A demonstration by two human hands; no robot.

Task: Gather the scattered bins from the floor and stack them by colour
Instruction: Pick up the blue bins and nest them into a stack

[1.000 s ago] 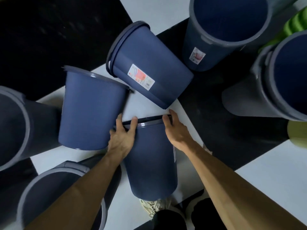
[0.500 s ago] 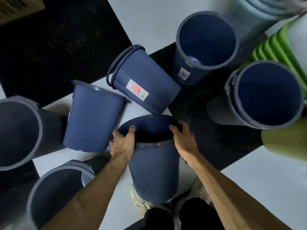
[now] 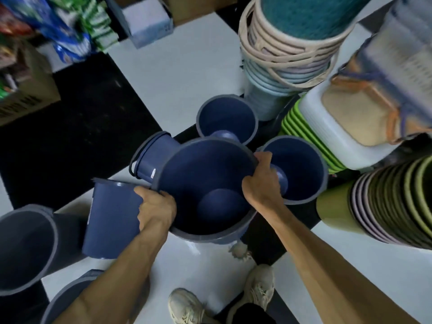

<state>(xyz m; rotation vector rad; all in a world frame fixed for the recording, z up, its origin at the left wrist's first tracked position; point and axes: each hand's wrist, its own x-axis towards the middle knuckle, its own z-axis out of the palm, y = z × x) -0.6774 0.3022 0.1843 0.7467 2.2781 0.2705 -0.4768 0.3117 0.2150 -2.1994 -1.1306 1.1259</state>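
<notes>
A navy bin [image 3: 205, 190] is held upright at the centre by its rim, lifted clear of the checkered floor [image 3: 177, 73]. The left hand [image 3: 156, 210] is clamped on the near-left rim and the right hand [image 3: 260, 183] on the right rim, fingers curled over the edge, a grip judged to keep the mouth level for nesting. 2 upright navy bins stand beyond, one far [image 3: 226, 118] and one right [image 3: 301, 169], either a likely stack. 2 more lie tipped at left [image 3: 112, 218] [image 3: 152, 155]. The held bin's base is hidden, and the basket stacks [image 3: 287, 57] at far right are blurred.
</notes>
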